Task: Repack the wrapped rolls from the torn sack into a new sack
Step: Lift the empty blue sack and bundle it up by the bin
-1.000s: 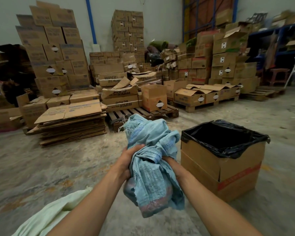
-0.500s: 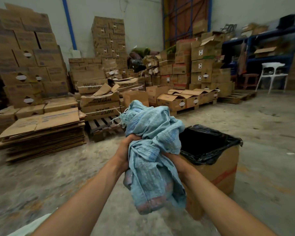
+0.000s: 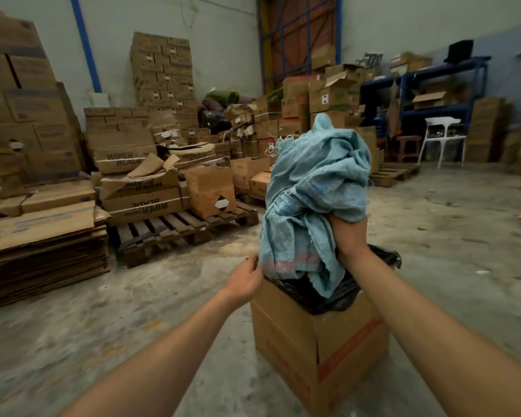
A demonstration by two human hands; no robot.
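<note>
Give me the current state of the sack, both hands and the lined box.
Blue sack: crumpled into a bundle, held above the box, lower end hanging into the liner.
Right hand: grip closed on the sack from below.
Left hand: fingers touching the sack's lower edge; a pinch cannot be confirmed.
Cardboard box: upright on the floor, top open.
Black liner: folded over the box rim, mouth open.

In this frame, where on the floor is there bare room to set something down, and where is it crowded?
Bare concrete floor lies between the lined cardboard box and the flattened cardboard stack, and again to the box's right toward the white chair. The far left and back are crowded with pallets and stacked cartons.
</note>
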